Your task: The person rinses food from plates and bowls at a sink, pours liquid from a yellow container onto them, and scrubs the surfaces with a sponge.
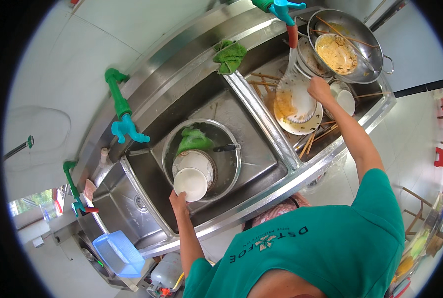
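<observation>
My left hand (179, 201) grips the rim of a small white bowl (190, 184), thumb on the inside. The bowl is over a round basin (238, 169) in the middle sink compartment. Under it are a patterned plate (196, 162) and a soapy green cloth (194, 139); a black-handled utensil (225, 148) lies at the basin's right. In the right compartment, my right hand (320, 90) holds the edge of a dish with a scalloped rim (304, 100), wet and stained orange. Water from a tap with a red hose (292, 36) runs onto it. A food-flecked white plate (305, 127) lies beneath.
A two-handled metal wok (374, 44) with a dirty bowl (336, 54) and chopsticks rests over the right compartment's far corner. Loose chopsticks (308, 144) lie below it. A green cloth (230, 56) drapes the divider. A blue plastic basket (119, 253) sits at the sink's left end.
</observation>
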Demonstrator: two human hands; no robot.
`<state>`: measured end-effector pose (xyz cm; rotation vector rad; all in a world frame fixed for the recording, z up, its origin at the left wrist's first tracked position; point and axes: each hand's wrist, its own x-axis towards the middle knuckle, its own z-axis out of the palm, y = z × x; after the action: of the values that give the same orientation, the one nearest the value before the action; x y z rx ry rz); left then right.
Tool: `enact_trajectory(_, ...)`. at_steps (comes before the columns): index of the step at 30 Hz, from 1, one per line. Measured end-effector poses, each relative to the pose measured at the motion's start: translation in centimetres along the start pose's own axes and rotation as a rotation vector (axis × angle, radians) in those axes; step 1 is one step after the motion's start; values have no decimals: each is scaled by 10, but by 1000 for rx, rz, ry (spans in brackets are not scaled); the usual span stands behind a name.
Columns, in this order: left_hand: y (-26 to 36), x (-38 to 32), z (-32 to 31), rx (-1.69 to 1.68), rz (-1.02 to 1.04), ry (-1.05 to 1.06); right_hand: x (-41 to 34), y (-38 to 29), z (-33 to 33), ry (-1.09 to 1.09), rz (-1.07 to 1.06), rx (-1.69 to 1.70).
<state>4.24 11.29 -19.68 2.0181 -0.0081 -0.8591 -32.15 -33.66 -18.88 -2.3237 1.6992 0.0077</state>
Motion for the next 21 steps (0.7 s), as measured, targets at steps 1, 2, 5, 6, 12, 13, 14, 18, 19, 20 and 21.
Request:
enact_trajectory(1, -8, 7, -3, 17, 1, -4, -3, -21, -22, 36, -55, -41)
enact_trajectory(2, -16, 15, -4, 37, 4, -13, -3, -33, -36, 66, -74, -61)
enact_trajectory(5, -41, 37, -2, -78, 87, -4, 9, -45, -60, 126, -80, -72)
enact_trajectory(6, -45, 42, 1, -8, 147, 14, 17, -41, -61, 129, -38, -50)
enact_trajectory(12, -63, 57, 0, 548, 512, 200, 19, -49, -70, -103, 338, 475)
enact_trajectory(13, -51, 49, 4, 607, 491, 204, 16, -45, -64, -78, 389, 547)
enact_trajectory(14, -44, 43, 9, 664, 470, 208, 13, -42, -58, -52, 439, 620)
enact_trajectory(18, -40, 31, 11, 680, 549, 263, 4, -45, -34, 67, 534, 1016)
enact_trajectory(19, -36, 28, 12, 687, 525, 270, 4, -42, -29, 68, 546, 1056)
enact_trajectory(20, -32, 25, 13, 694, 502, 276, 5, -39, -25, 70, 558, 1096)
enact_trajectory(21, -26, 22, 13, 704, 474, 285, 3, -42, -26, 57, 519, 1018)
